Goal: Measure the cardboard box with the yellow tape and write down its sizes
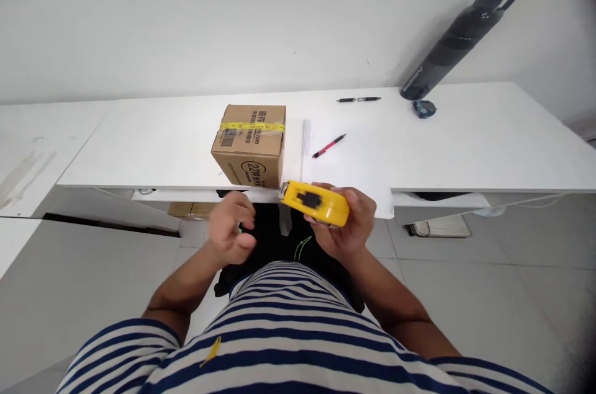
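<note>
A yellow tape measure [316,203] with a dark worn patch is gripped in my right hand [347,229]. Its metal-tipped end points left, just in front of the desk edge. My left hand [231,229] hovers to the left of it, holding nothing. Its fingers are loosely curled, with a gap between thumb and forefinger. Beyond my hands a brown cardboard box [249,139] stands near the front of the white desk. Yellow tape runs across its top, over printed text.
Paper sheets [356,161] lie right of the box, with a red-and-black pen [329,146] on them. Farther back are a black pen [358,99], a small dark blue object [423,109] and a tall black bottle [459,40] against the wall. Open shelf spaces run beneath the desktop.
</note>
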